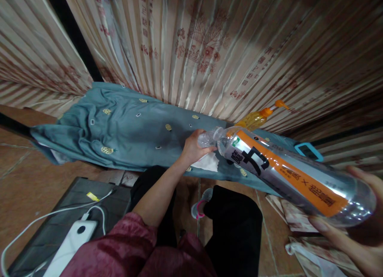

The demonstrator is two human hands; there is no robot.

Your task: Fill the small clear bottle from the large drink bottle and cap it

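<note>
My right hand (pixel 353 241) is wrapped round the base end of a large clear plastic bottle (pixel 287 173) with a silver and orange label. The bottle lies tilted in the air, its neck pointing left towards my left hand (pixel 193 147). Closed in my left hand is a small clear plastic bottle (pixel 206 139), its end against the large bottle's mouth. How the two mouths meet is hard to make out, as is any liquid inside. Below my left hand, a white tissue (pixel 208 162) rests on the teal pineapple-print cloth (pixel 134 137).
Behind the large bottle stands an amber pump bottle (pixel 254 118) with an orange pump. A blue-framed device (pixel 309 151) sits at the right. Patterned curtains (pixel 203 42) hang behind. At lower left, a white power bank (pixel 73 245) with cables lies on a dark box (pixel 54 209).
</note>
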